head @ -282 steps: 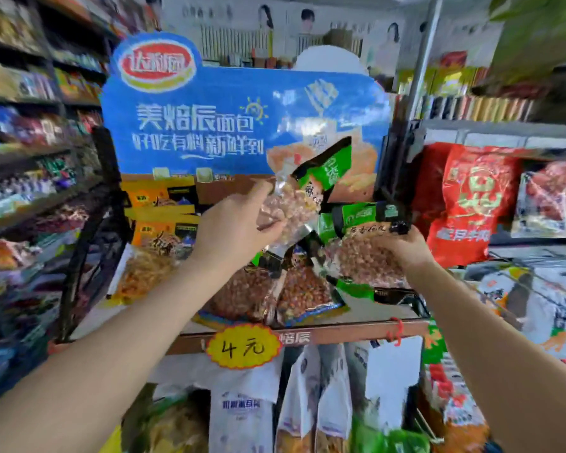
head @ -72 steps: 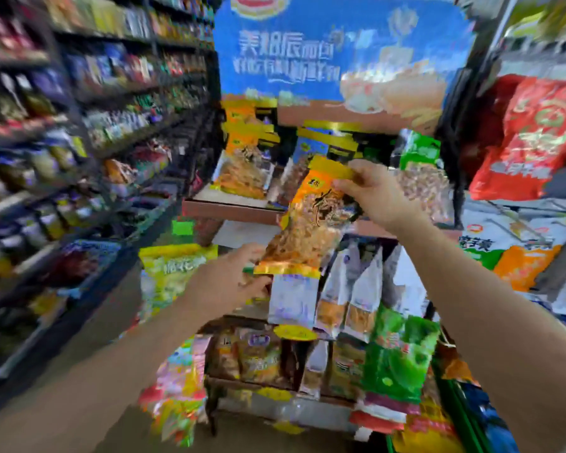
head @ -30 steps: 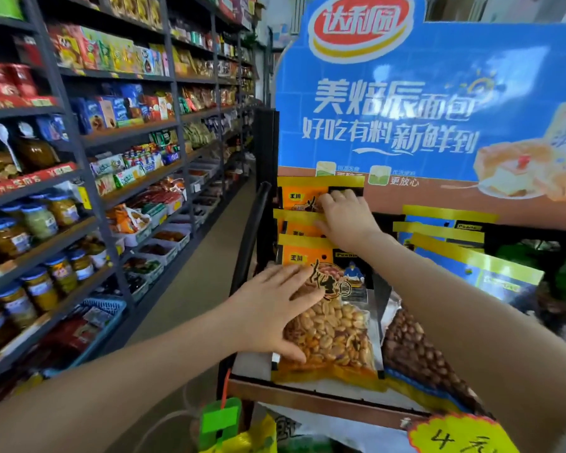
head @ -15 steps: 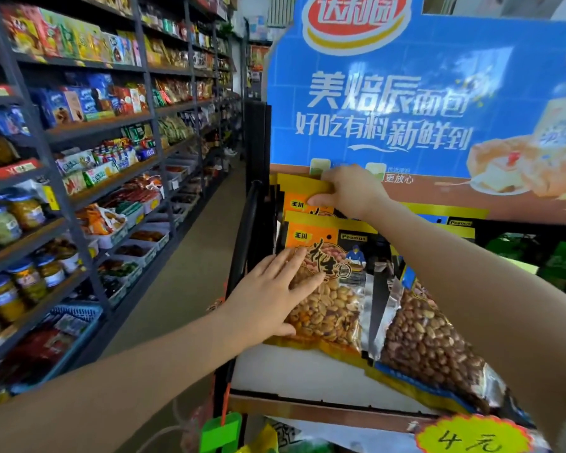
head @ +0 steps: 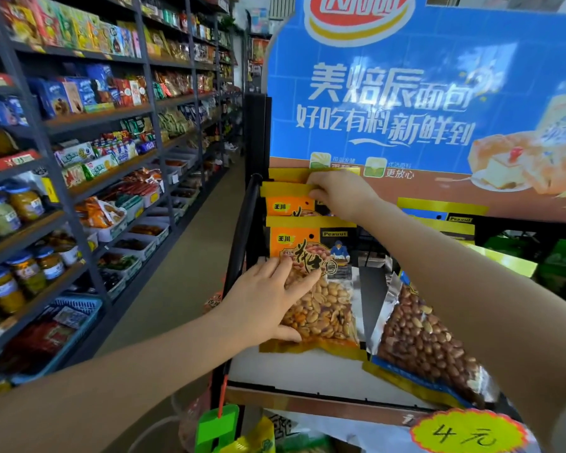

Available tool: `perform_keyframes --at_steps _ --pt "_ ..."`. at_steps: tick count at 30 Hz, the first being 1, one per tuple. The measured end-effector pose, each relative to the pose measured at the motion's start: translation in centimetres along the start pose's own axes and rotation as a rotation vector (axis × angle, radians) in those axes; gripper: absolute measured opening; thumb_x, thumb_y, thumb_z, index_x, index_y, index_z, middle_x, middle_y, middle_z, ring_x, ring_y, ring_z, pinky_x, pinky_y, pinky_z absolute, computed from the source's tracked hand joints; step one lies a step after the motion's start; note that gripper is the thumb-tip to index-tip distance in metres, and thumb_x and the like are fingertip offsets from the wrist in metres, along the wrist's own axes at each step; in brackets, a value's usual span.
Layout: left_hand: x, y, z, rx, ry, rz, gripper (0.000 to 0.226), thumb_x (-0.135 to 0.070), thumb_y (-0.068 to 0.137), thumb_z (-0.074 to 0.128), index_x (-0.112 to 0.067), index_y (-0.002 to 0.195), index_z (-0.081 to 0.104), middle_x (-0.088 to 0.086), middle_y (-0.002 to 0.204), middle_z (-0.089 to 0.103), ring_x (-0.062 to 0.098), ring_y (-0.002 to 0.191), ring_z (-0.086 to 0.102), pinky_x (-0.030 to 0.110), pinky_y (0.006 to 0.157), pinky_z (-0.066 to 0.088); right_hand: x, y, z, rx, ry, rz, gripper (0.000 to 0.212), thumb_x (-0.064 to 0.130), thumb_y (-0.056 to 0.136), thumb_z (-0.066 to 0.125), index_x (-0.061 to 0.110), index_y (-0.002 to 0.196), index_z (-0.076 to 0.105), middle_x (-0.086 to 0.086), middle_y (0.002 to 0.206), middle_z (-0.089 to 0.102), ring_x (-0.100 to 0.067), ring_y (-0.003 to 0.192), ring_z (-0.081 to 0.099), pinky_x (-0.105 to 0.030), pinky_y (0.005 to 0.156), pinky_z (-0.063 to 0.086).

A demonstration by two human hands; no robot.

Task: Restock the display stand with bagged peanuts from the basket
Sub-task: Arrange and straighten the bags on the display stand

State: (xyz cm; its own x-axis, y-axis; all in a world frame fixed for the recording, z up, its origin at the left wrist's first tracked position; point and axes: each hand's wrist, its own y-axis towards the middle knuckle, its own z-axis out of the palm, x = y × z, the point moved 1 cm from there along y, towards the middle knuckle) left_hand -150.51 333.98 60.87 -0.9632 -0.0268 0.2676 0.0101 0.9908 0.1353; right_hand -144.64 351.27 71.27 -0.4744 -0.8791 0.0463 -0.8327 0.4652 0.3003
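Observation:
An orange-and-yellow peanut bag (head: 321, 289) leans at the front of a row on the display stand's top shelf (head: 294, 371). My left hand (head: 268, 305) lies flat on its clear lower half, fingers straight. My right hand (head: 337, 192) reaches over it and pinches the yellow top edges of the bags stacked behind (head: 288, 191). A blue-trimmed bag of red-skinned peanuts (head: 428, 348) leans beside them on the right. The basket is not in view.
A blue bread advertisement board (head: 422, 103) rises behind the shelf. A yellow "4元" price tag (head: 464, 433) hangs on the shelf's front edge. Store shelving with jars and snacks (head: 79, 158) lines the left of a narrow aisle (head: 177, 279). Green bags (head: 559, 266) sit far right.
My right hand has shifted slightly along the tops of the rear yellow bags. My left hand stays flat on the front bag, which now stands a bit more upright.

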Motion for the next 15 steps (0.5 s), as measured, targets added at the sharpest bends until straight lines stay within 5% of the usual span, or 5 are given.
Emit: perform_keyframes --at_steps 9,15 --pt "0.2 0.7 0.2 0.022 -0.015 -0.032 0.101 -0.067 0.075 0.054 -0.025 0.148 -0.003 0.016 0.157 -0.006 0.034 0.143 0.003 0.043 0.114 0.019 0.5 -0.3 1.2 -0.225 -0.288 0.198 0.017 0.01 0.093 0.048 0.005 0.108 0.055 -0.016 0.107 0.066 -0.034 0.106 0.057 -0.043 0.1 0.036" --pt "0.2 1.0 0.2 0.034 -0.007 -0.036 0.101 -0.066 0.075 0.054 -0.024 0.147 -0.001 0.016 0.157 -0.004 0.035 0.143 0.004 0.044 0.112 0.024 -1.0 -0.8 0.6 -0.261 -0.288 0.248 0.029 0.03 0.089 0.058 0.006 0.106 0.061 -0.016 0.114 0.064 -0.033 0.118 0.048 -0.044 0.096 0.038"
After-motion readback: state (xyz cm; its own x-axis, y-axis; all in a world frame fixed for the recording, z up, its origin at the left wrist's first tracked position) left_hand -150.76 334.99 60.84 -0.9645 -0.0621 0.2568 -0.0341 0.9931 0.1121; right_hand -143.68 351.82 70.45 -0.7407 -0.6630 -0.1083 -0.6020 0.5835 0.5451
